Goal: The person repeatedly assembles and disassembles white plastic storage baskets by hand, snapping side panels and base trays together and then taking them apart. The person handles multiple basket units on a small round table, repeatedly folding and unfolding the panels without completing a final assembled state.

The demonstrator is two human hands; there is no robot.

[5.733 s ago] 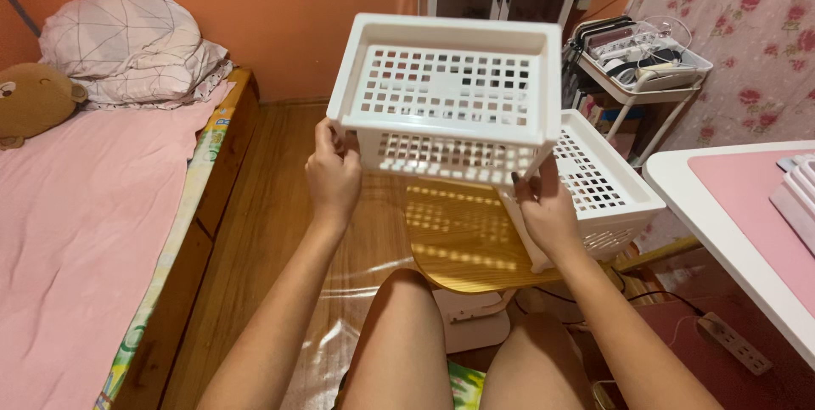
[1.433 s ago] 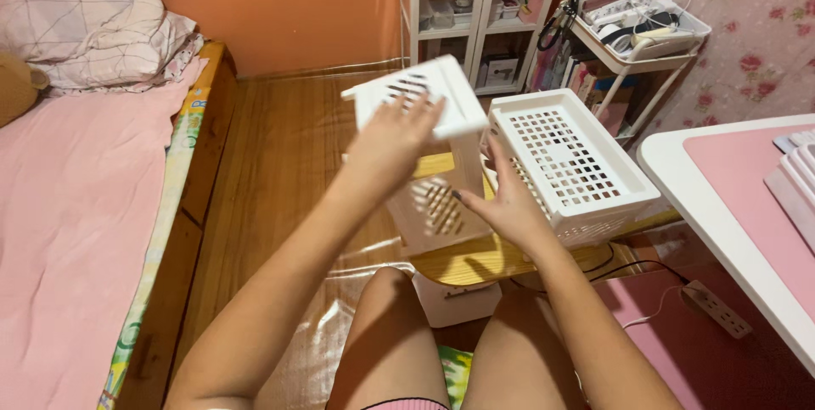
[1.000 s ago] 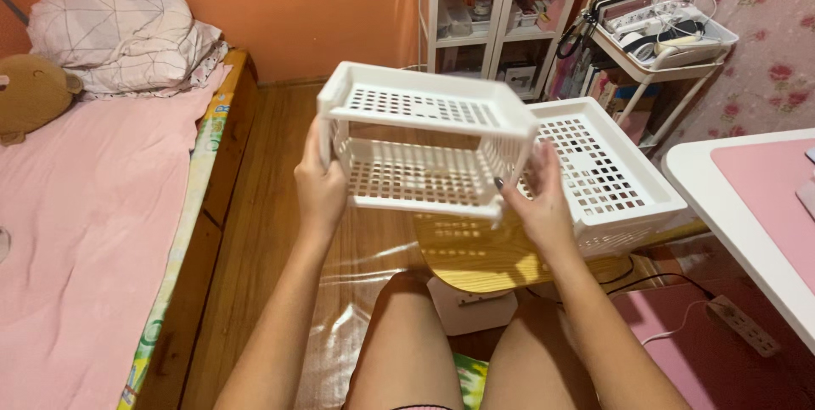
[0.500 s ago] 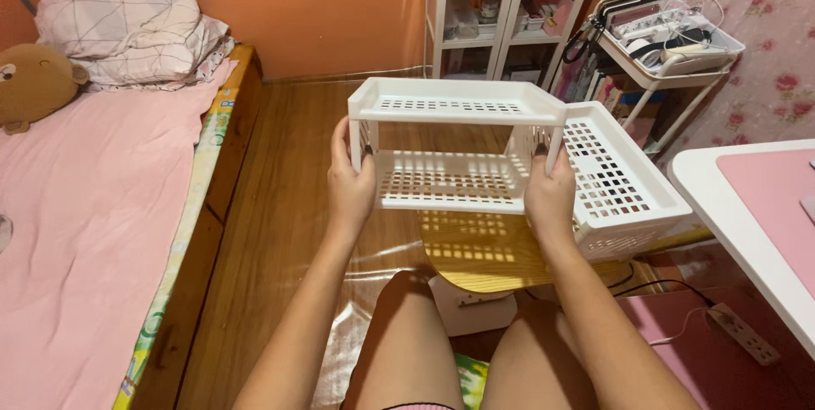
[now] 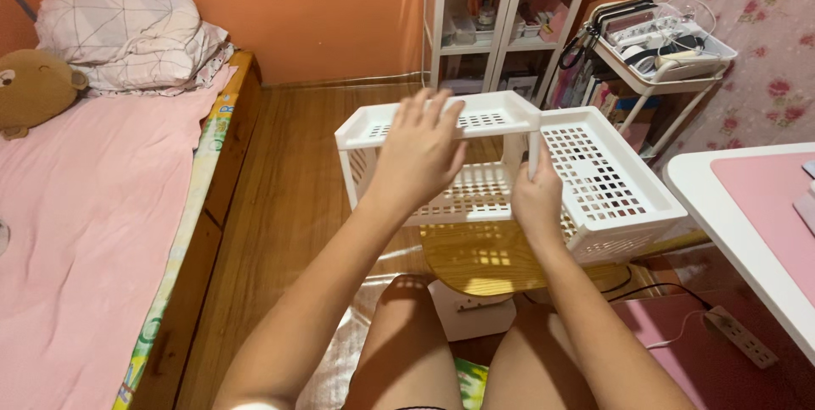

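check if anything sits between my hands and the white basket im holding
Nothing visible does. The left hand lies flat on the white basket, over its upper rim, and the right hand grips its right side. A second white basket sits just to the right, beside it rather than between.
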